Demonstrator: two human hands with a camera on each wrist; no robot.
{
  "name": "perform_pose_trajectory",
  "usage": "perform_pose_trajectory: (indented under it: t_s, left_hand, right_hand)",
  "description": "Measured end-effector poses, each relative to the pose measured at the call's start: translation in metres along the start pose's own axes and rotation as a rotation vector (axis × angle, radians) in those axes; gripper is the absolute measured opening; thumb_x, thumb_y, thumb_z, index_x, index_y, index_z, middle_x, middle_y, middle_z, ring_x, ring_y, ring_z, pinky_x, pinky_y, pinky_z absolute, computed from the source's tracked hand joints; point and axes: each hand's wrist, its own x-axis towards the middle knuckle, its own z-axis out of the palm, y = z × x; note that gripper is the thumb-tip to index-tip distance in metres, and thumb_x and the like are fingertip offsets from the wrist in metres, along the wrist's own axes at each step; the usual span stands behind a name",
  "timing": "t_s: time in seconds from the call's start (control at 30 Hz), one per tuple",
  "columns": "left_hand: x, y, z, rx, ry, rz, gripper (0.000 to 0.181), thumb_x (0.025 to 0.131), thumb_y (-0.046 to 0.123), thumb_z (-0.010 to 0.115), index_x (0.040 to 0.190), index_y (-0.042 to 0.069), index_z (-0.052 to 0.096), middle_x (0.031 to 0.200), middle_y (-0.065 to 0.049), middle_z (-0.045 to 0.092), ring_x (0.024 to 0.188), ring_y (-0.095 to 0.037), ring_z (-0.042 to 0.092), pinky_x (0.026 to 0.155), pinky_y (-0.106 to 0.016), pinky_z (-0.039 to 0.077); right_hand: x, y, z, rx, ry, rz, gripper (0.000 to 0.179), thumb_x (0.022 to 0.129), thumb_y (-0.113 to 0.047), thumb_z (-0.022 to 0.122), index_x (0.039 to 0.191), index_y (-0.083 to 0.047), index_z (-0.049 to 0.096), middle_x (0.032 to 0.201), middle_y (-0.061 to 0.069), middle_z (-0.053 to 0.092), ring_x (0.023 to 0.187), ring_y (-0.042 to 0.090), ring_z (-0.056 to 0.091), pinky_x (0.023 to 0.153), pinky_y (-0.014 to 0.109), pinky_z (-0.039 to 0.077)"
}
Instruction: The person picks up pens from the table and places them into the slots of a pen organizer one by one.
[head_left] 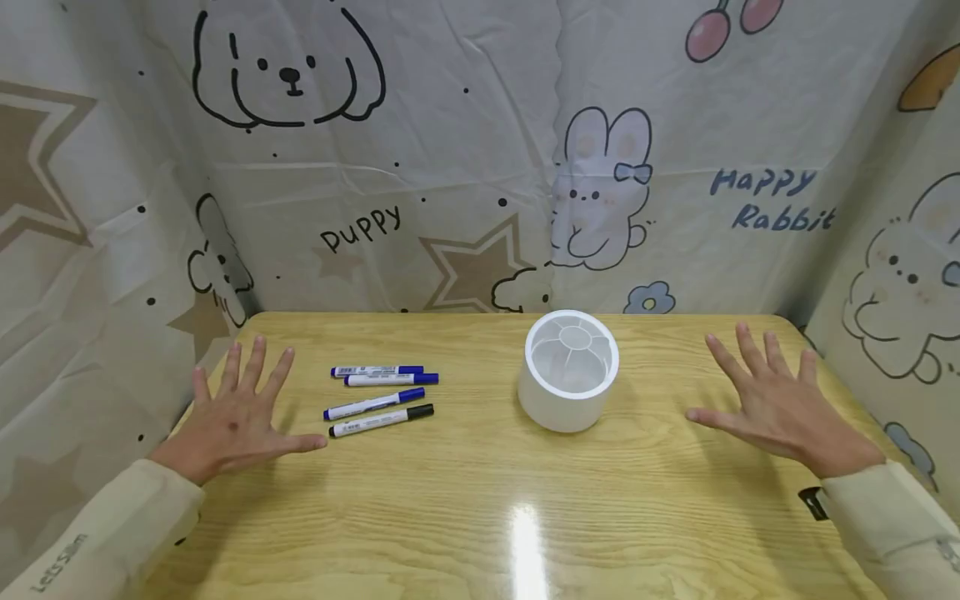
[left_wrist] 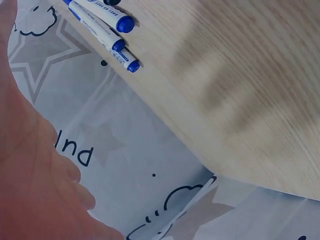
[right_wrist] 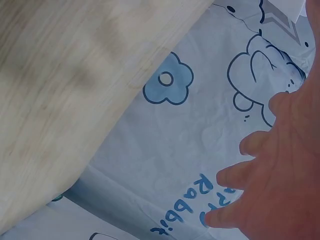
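- If you take the white round organizer as the landmark, everything on the table is pretty easy to place. It's standing upright on the wood, with dividers running out from a little ring inside.
- So, my left hand is well off to the left of the organizer, spread wide, fingers and thumb all fanned out.
- My right hand is off to the right of it, spread just as wide, thumb pointing back toward it.
- Four markers are lying to the left of the organizer, between it and my left hand, all with their caps toward the organizer. My left thumb is the closest bit of me to them, right near the tail of the black marker.
- That black one is the nearest to me. Just beyond it is a blue-capped marker, then two more blue-capped markers close alongside each other; can't tell if those two actually touch.
- Cartoon-print curtain hangs behind the organizer, puppy on the left, rabbit on the right.
- My pale sleeves come in from either side, on the near side of the organizer.
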Motion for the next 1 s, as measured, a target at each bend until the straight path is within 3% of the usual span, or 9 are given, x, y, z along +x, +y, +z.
perform_pose_trajectory:
  t_s: [0.33,0.57,0.8,1.0]
  left_hand:
    - [0.004,0.001,0.0,0.005,-0.009,0.042,0.124,0.078,0.082,0.059,0.159,0.0,0.012,0.16,-0.033,-0.006,0.146,-0.053,-0.007,0.104,-0.081,-0.002]
    - [0.004,0.002,0.004,-0.042,-0.026,0.077,0.12,0.08,0.078,0.061,0.158,-0.001,0.016,0.159,-0.035,0.006,0.145,-0.054,0.01,0.109,-0.075,0.011]
    - [0.006,0.003,0.009,-0.089,-0.026,0.097,0.115,0.082,0.075,0.062,0.156,-0.004,0.023,0.157,-0.036,0.016,0.142,-0.055,0.019,0.11,-0.072,0.019]
    - [0.007,0.005,0.013,-0.125,0.008,0.133,0.108,0.084,0.072,0.063,0.15,-0.008,0.033,0.153,-0.036,0.027,0.137,-0.055,0.03,0.107,-0.069,0.029]
  right_hand:
    - [0.006,-0.003,-0.005,0.019,0.019,-0.034,0.108,0.086,-0.068,0.061,0.161,-0.009,0.01,0.161,0.032,0.006,0.144,0.057,0.008,0.104,0.082,0.003]
    - [0.012,-0.006,-0.004,0.124,0.005,-0.079,0.109,0.088,-0.061,0.065,0.161,-0.007,0.005,0.164,0.025,0.003,0.148,0.047,0.01,0.114,0.069,0.002]
    - [0.021,-0.015,-0.006,0.271,-0.029,-0.102,0.107,0.091,-0.053,0.068,0.16,-0.006,0.002,0.165,0.021,0.0,0.145,0.051,0.016,0.106,0.075,0.02]
    - [0.027,-0.022,-0.006,0.336,-0.046,-0.091,0.108,0.09,-0.053,0.069,0.161,-0.011,-0.002,0.165,0.019,0.0,0.145,0.051,0.015,0.107,0.074,0.02]
